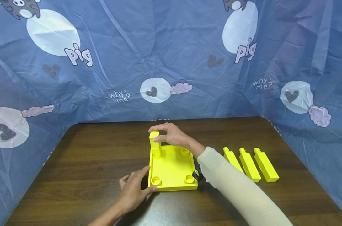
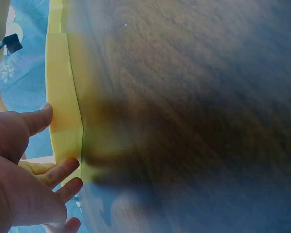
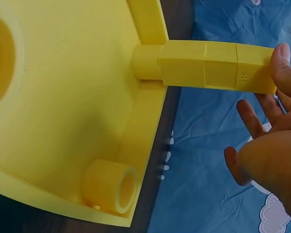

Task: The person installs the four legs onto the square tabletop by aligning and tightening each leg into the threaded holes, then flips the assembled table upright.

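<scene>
Backing tray (image 1: 173,166) and table (image 1: 94,157), blue fabric (image 1: 176,40)

From the head, we look forward and down at the widest range, taking in the desk (image 1: 97,157), the blue cloth (image 1: 159,59) behind it, and the left hand (image 1: 132,190) and right hand (image 1: 173,135) together. On the left wrist we face the yellow tray's (image 1: 173,166) side wall from close by, the desk filling much of the view; on the right wrist we look closely into its inside. Our head and right wrist views share the upright yellow leg (image 1: 155,145).
</scene>
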Available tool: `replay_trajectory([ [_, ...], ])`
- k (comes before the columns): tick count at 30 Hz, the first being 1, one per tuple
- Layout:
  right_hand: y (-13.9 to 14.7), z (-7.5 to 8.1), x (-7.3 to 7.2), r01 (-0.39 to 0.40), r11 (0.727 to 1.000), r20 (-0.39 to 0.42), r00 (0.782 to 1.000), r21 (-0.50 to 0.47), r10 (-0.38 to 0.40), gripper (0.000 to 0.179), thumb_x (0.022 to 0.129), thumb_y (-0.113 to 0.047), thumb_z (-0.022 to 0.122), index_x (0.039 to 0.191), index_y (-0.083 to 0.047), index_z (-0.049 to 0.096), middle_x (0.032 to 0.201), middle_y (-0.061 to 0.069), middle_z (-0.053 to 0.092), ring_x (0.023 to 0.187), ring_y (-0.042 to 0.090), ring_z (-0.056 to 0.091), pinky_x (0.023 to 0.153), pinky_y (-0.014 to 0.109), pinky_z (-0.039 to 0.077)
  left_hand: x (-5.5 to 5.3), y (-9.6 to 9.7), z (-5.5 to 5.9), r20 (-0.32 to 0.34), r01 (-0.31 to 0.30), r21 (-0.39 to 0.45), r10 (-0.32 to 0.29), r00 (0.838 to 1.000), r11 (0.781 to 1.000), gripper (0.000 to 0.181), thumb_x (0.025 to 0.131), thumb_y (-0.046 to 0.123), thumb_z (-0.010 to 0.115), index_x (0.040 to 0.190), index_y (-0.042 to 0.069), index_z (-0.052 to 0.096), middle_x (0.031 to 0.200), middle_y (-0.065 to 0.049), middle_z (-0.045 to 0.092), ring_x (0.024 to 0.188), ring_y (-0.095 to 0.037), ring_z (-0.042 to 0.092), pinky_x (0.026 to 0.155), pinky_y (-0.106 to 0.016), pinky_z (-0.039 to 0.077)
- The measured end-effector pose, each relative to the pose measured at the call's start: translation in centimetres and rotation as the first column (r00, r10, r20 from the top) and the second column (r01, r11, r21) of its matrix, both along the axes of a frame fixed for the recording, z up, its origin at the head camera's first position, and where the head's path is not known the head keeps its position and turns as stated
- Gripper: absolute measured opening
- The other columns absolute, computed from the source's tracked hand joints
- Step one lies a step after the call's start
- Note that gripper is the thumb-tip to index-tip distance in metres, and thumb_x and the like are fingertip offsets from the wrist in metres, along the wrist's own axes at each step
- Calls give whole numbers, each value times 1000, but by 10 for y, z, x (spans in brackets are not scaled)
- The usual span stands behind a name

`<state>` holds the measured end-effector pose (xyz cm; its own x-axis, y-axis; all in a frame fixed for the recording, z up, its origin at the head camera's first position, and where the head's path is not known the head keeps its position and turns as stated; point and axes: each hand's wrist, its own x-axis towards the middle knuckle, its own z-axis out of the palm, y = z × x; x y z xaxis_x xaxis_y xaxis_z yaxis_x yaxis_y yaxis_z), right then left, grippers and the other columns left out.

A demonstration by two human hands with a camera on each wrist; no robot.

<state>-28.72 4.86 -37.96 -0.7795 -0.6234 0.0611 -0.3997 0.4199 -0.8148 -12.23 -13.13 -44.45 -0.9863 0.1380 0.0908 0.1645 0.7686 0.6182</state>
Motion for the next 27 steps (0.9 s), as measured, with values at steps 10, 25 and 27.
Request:
replay_trajectory([
  [10, 0, -3, 1, 53, 999, -5, 999, 9, -53, 36, 89, -26, 70, 125, -24, 66, 132, -7, 59, 125, 17, 46, 102, 45, 37, 0, 1, 1, 5, -2, -8, 2, 1000, 1000, 70, 78, 31, 80, 137, 8, 51, 124, -9, 63, 118, -30, 51, 95, -57, 17],
  [25, -2, -5, 4, 90, 996, -11, 996, -1, -90, 35, 88, -23, 71, 123, -26, 67, 130, -6, 60, 124, 18, 46, 101, 45, 37, 0, 2, -1, -7, -11, -4, 11, 1000, 1000, 70, 77, 30, 81, 137, 9, 52, 124, -8, 63, 119, -30, 51, 95, -56, 17],
  [27, -2, -5, 4, 87, 996, -10, 996, -5, -87, 35, 89, -22, 70, 123, -26, 67, 130, -6, 60, 124, 18, 46, 100, 44, 38, 0, 2, -1, -11, -11, -4, 11, 1000, 1000, 70, 77, 30, 81, 136, 9, 52, 123, -8, 63, 119, -30, 52, 95, -56, 17],
])
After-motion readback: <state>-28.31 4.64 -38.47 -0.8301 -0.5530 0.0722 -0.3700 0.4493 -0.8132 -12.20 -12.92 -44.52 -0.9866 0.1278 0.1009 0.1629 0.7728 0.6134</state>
